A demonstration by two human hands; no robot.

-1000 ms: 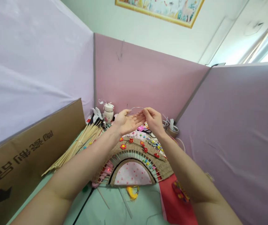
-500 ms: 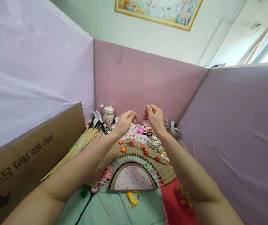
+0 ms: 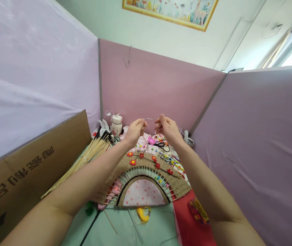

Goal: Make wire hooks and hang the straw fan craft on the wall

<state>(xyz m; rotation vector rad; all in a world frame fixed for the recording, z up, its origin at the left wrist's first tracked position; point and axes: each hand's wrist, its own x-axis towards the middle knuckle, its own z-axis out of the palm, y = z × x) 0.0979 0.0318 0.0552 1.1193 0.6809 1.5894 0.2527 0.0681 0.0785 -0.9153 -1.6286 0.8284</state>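
Note:
A thin wire [image 3: 150,119] runs nearly straight between my two hands, above the far side of the table. The fingertips of my left hand [image 3: 135,132] pinch one part of it. My right hand [image 3: 171,130] grips the other part, its fingers curled. A dark thin strand [image 3: 145,141] hangs below my left hand. Beneath my forearms lies a fan-shaped piece [image 3: 183,182] of woven tan cord on thin sticks. Red flowers [image 3: 141,155] and one orange flower [image 3: 132,162] sit along dark stems on it. Pink-dotted cloth [image 3: 144,193] covers its inner half circle.
A bundle of thin sticks [image 3: 91,152] lies left, beside a cardboard panel [image 3: 33,160]. A white bottle [image 3: 116,126] stands behind. A pink tool [image 3: 114,191] with a red light, yellow thread [image 3: 143,215] and a red sheet [image 3: 187,222] are near. Pink partitions [image 3: 156,85] enclose the table.
The wire between my hands has gone from an upward bow to nearly straight. The dark strand now hangs more steeply under my left hand. The view has shifted slightly.

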